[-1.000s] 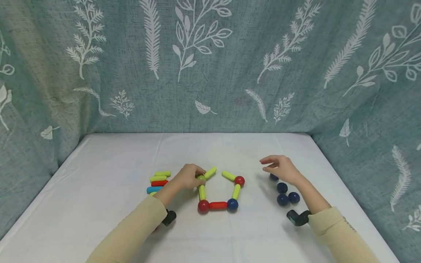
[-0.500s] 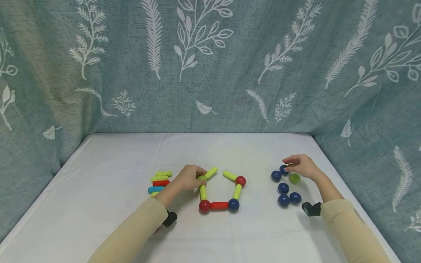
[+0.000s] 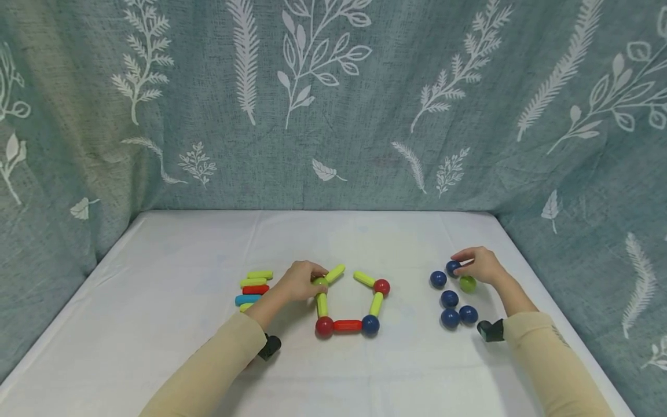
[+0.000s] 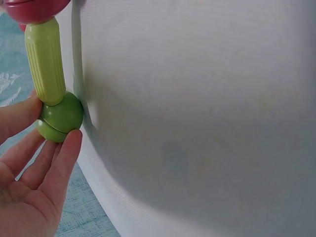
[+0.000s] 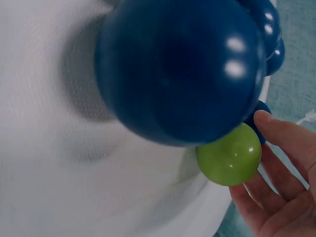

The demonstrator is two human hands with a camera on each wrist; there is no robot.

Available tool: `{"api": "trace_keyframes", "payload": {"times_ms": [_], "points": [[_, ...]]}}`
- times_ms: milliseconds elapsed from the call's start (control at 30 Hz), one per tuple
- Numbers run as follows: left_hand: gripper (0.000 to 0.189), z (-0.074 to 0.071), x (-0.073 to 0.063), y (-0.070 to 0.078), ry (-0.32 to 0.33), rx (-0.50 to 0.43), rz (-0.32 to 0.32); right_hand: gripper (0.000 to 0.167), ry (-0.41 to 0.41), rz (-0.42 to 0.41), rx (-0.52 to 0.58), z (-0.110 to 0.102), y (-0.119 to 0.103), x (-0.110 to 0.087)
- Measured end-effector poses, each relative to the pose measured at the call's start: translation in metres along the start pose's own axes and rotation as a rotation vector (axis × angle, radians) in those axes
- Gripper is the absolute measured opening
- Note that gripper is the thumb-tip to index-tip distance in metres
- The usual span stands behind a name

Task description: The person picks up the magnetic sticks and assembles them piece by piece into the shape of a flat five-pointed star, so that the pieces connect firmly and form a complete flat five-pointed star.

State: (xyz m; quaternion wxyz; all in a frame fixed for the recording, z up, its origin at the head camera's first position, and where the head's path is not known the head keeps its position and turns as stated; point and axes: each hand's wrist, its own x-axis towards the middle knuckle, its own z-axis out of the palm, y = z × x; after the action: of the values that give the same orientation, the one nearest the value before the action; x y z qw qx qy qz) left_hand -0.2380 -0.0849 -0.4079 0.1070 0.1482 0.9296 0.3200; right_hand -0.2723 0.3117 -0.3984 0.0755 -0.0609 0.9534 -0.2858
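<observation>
My left hand (image 3: 299,281) pinches a green ball (image 4: 61,116) between thumb and fingers. The ball joins two lime rods, one pointing away (image 3: 335,273) and one leading down to a red ball (image 3: 324,327). From there a red rod (image 3: 347,326), a dark blue ball (image 3: 370,325), a lime rod (image 3: 376,304), a second red ball (image 3: 382,287) and another lime rod (image 3: 363,278) form a shape with a gap at the far side. At the right, my right hand (image 3: 482,266) has thumb and fingers around a blue ball (image 3: 453,267), beside a loose green ball (image 5: 229,155).
Several more dark blue balls (image 3: 450,317) lie near the right hand. Lime, red and blue rods (image 3: 255,289) lie in a stack left of the shape, partly behind the left forearm. A patterned curtain (image 3: 333,116) hangs behind the white-covered table (image 3: 208,237).
My right hand has moved right, over to the farthest blue ball, bringing more balls into sight. The left hand has stayed on its green ball.
</observation>
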Motion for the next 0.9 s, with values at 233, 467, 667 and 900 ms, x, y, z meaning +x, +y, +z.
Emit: {"api": "trace_keyframes", "payload": {"times_ms": [233,467,667,900], "points": [[0.036,0.001,0.000,0.000,0.001,-0.008,-0.004,0.035,0.006,0.021,-0.006,0.002,-0.004,0.000],[0.035,0.002,0.003,-0.001,0.012,-0.006,-0.017,0.033,0.020,-0.037,-0.002,-0.001,-0.020,0.001],[0.033,0.004,0.003,-0.003,0.019,-0.026,-0.017,0.032,-0.005,-0.071,0.024,0.005,-0.050,0.007],[0.031,0.005,0.003,-0.006,0.041,-0.075,-0.011,0.032,-0.058,-0.125,0.067,0.025,-0.088,0.019]]}}
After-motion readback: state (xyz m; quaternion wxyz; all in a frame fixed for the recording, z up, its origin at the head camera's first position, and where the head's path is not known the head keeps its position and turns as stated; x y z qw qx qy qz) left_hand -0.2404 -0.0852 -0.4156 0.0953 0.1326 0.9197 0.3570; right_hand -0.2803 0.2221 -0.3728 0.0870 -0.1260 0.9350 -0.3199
